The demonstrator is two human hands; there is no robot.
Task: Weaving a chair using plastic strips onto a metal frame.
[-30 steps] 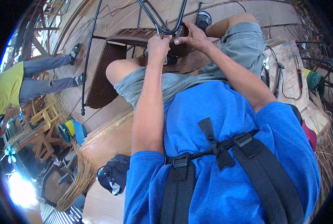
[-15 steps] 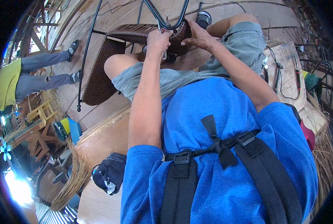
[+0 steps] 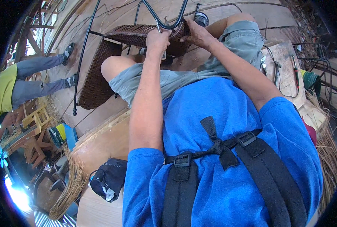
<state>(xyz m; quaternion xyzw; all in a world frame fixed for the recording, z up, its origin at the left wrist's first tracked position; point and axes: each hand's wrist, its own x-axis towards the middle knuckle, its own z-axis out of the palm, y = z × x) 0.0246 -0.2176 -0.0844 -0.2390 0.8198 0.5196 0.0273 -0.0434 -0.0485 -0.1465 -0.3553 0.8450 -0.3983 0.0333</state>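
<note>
A dark brown wicker chair (image 3: 99,75) with a black metal frame (image 3: 86,49) lies tipped on the floor in front of my lap. My left hand (image 3: 157,40) is closed round a slim metal tool (image 3: 159,28) whose kind is unclear. The shaft points up toward the bend of the frame, and a pale end shows below the fist. My right hand (image 3: 199,34) grips the rounded woven edge just right of the frame's bend, thumb apart on the near side. Its fingertips are partly hidden behind the weave.
On my right, a worn board (image 3: 285,72) carries hand tools and a cord. A black cap (image 3: 108,179) rests on the plywood (image 3: 96,196) at my left. Bundles of cane strands (image 3: 68,189) lie beyond it. Another person's legs (image 3: 40,87) extend across the left side.
The view has shifted slightly, so most things sit a little further left and higher. My right thumb has drawn closer to the woven edge; my left hand keeps its hold on the tool.
</note>
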